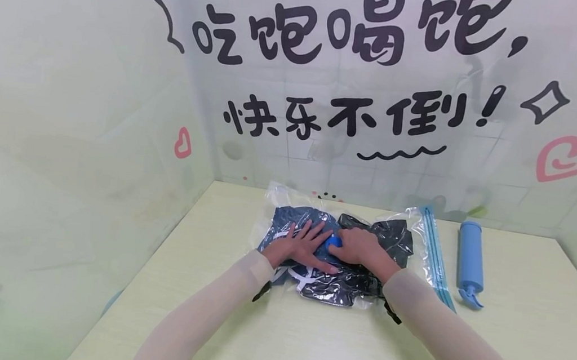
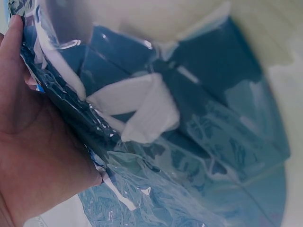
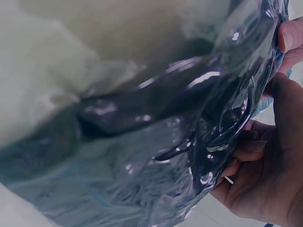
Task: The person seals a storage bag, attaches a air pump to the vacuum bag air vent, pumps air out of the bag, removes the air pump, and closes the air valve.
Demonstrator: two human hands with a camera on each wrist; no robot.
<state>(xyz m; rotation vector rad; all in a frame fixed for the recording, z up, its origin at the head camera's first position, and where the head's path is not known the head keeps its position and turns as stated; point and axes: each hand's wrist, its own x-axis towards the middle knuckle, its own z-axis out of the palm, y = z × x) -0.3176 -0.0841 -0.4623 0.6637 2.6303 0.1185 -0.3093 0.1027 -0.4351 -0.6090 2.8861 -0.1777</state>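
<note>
A clear plastic vacuum storage bag (image 1: 419,247) lies on the table, with blue clothing (image 1: 291,215) and black clothing (image 1: 397,236) inside. My left hand (image 1: 304,248) rests on the bag's left half, fingers spread. Just to its right, the fingers of my right hand (image 1: 364,248) pinch the round blue valve cap (image 1: 333,242) near the bag's middle. In the left wrist view the left palm (image 2: 42,151) lies beside wrinkled plastic over blue fabric with white straps (image 2: 151,113). The right wrist view shows curled fingers (image 3: 248,149) by the glossy plastic over dark cloth.
A blue hand pump (image 1: 472,256) lies right of the bag, handle toward me. The bag's blue zip strip (image 1: 437,259) runs along its right edge. Behind the pale table (image 1: 316,340) hangs a printed sheet (image 1: 330,161), with another sheet along the left side.
</note>
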